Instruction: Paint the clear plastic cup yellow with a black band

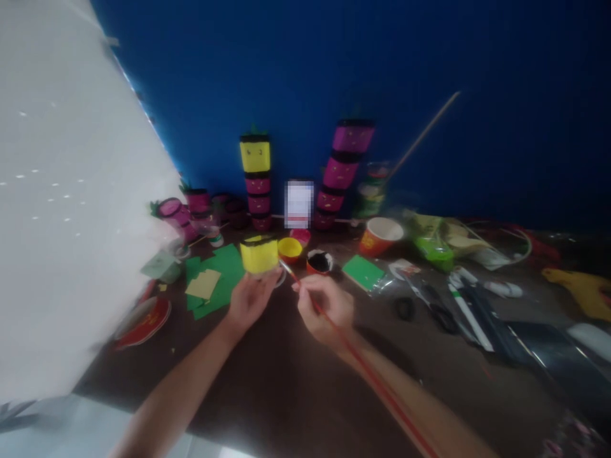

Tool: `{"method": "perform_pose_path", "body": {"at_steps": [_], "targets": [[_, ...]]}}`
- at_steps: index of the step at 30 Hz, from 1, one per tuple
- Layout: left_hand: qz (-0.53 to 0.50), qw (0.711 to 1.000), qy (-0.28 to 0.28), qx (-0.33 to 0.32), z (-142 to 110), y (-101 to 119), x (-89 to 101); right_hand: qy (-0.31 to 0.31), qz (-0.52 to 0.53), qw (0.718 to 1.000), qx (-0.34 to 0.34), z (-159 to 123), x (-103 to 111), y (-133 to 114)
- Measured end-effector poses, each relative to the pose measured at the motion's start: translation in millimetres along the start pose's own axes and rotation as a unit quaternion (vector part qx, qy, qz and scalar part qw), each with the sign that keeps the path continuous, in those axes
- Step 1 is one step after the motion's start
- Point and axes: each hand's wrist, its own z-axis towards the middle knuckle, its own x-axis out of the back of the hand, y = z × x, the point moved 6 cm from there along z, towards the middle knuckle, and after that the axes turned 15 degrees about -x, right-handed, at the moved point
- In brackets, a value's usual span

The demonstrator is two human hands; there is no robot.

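Yellow cup (pixel 259 257) held in left hand (pixel 251 299), red brush (pixel 353 351) pinched in right hand (pixel 330 304), dark-filled pot (pixel 316 270) beyond

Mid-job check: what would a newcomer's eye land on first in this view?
Probably the two tall stacks before the blue wall: a yellow-topped stack left of centre and a magenta stack, appearing to lean, right of it. Next, the bright yellow cup at the fingertips of the left hand, and the long red paintbrush in the right hand.
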Motion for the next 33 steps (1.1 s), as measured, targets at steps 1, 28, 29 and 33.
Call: {"method": "perform_pose_path", "body": {"at_steps": [1,28,29,33], "targets": [[-0.002,1.0,-0.001,0.005,-0.6,-0.3,-1.2,0.007,0.012,1.0,0.002,0.1,0.6,0.4],[-0.011,0.999,0.045,0.023,-2.4,-0.9,-2.5,0.007,0.004,1.0,-0.024,1.9,0.7,6.6],[-0.009,0.999,0.045,0.024,-3.0,-1.1,-3.2,0.008,0.0,1.0,-0.009,2.5,0.3,5.6],[-0.004,0.999,0.035,0.026,-4.1,-2.0,-2.4,0.011,-0.014,0.999,0.046,3.8,-0.7,-1.1]]}}
